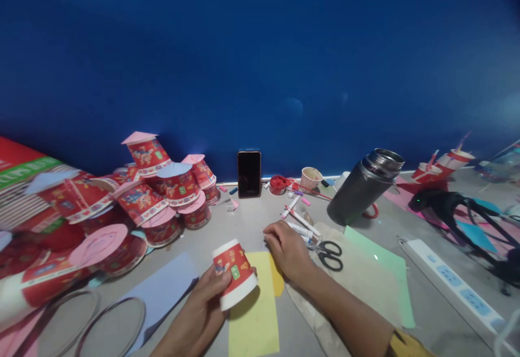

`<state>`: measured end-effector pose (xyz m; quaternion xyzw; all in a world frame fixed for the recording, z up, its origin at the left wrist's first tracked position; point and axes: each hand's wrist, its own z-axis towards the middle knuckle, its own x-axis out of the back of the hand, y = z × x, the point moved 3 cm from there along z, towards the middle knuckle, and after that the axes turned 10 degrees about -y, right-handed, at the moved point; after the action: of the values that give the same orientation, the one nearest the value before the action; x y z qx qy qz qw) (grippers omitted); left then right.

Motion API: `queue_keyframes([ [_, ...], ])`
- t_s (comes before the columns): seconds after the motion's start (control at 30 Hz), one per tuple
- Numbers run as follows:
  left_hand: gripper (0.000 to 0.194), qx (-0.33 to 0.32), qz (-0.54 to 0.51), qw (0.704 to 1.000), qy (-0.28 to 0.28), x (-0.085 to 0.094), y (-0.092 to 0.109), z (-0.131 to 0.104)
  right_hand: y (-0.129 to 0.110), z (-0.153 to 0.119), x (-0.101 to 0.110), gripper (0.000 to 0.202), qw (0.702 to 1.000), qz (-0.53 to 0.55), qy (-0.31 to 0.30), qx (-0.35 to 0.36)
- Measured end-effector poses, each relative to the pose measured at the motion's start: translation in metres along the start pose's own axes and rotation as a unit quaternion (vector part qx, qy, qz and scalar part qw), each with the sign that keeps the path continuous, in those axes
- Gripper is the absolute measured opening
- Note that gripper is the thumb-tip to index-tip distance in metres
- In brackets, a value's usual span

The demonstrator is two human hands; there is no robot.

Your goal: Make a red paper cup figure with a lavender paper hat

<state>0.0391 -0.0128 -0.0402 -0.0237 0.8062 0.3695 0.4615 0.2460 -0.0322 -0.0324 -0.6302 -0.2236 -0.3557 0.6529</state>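
My left hand (pixel 207 298) is wrapped round a red and white paper cup (pixel 234 269). The cup is tilted, its wider white end toward me, above a yellow paper sheet (pixel 260 313). Away to the right, my right hand (pixel 287 250) rests low over the table with its fingers bent and drawn together; whatever they pinch, if anything, is hidden or too small to name. Close beside that hand lie black-handled scissors (pixel 331 255), with their blades partly covered, and several white markers (pixel 305 222). An orange paper piece (pixel 277 278) sticks out below my right wrist.
Decorated red cups (pixel 179 186) are heaped at the left, near metal rings (pixel 111 324) and blue paper (pixel 162 292). A phone (pixel 249 174) leans on the blue wall. Rightward stand an open dark flask (pixel 363 189), a power strip (pixel 450 286), green paper (pixel 407 292) and a black strapped object (pixel 455 216).
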Motion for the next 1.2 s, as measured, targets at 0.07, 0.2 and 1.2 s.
queue_keyframes([
  [0.07, 0.06, -0.006, 0.001, 1.0, 0.007, 0.0, 0.0, 0.0, 0.0, -0.002, 0.0, 0.013, 1.0, 0.0, 0.005, 0.005],
  [0.2, 0.056, -0.002, 0.005, 1.0, 0.023, 0.001, -0.001, 0.0, -0.004, -0.002, -0.009, 0.021, 0.995, -0.068, -0.07, -0.001],
  [1.2, 0.057, -0.028, -0.07, 0.997, 0.007, -0.009, 0.007, 0.0, -0.009, -0.018, 0.012, 0.016, 0.985, 0.116, 0.04, 0.124],
])
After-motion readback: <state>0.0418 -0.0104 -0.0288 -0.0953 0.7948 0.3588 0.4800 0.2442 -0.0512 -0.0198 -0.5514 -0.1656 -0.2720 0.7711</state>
